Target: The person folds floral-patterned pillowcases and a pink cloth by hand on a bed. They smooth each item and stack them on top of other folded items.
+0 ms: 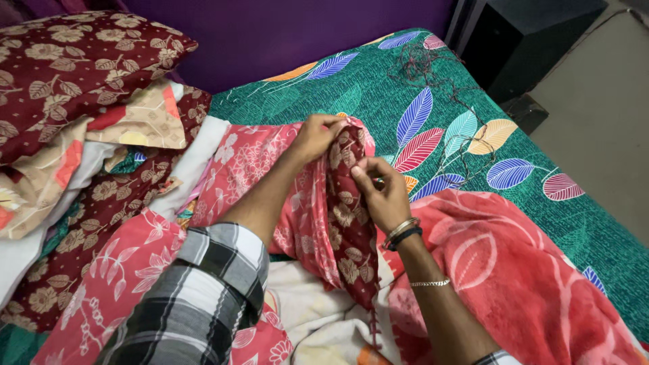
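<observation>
A green leaf-print bedsheet (pixel 433 115) is covering the bed, with a maroon pillow (pixel 74 61) lying at its head. The pink floral cloth (pixel 341 203) is hanging between both hands above a red blanket (pixel 514 277). The left hand (pixel 316 135) is gripping its top edge; the right hand (pixel 384 192) is pinching the maroon fold.

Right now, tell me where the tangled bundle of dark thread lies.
In the head view, the tangled bundle of dark thread lies upper right on the green leaf-patterned bedsheet, beyond both hands, near the black box.
</observation>
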